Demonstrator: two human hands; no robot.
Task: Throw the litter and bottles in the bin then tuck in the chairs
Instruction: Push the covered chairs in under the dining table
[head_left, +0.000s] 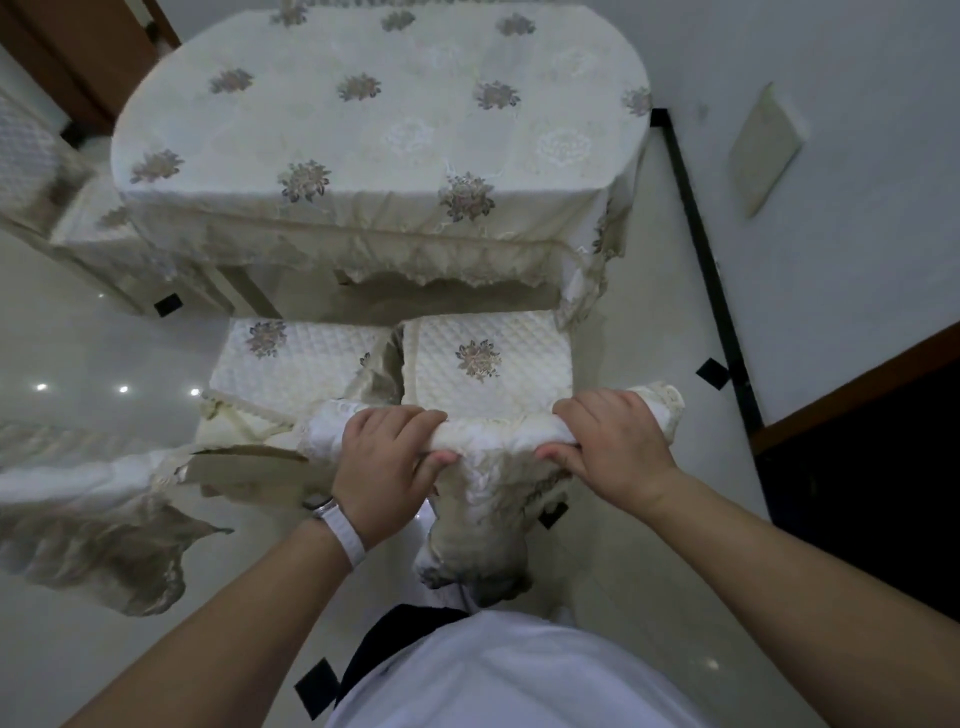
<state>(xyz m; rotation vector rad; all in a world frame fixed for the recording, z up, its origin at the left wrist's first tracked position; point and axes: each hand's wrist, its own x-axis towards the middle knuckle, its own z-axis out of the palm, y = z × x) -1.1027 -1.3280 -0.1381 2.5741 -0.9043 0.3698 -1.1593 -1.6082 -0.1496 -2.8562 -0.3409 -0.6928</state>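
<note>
One table (363, 130) with a floral tablecloth stands here. Three covered chairs show: one (493, 364) at the table's near edge, one (296, 358) beside it, one (36, 156) at the left edge. Two hands are there, the left hand (387, 467) and the right hand (618, 447). One white wristband (340, 530).

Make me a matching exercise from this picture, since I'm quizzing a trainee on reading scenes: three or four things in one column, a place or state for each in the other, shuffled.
Things:
1. left hand
2. right hand
3. table
4. left chair

Places or states:
A. covered by a floral cloth
B. wears a white wristband, grips the right chair's backrest
C. beside the gripped chair, no hand on it
D. grips the backrest end nearer the wall

Pairs: 1-B, 2-D, 3-A, 4-C
</note>
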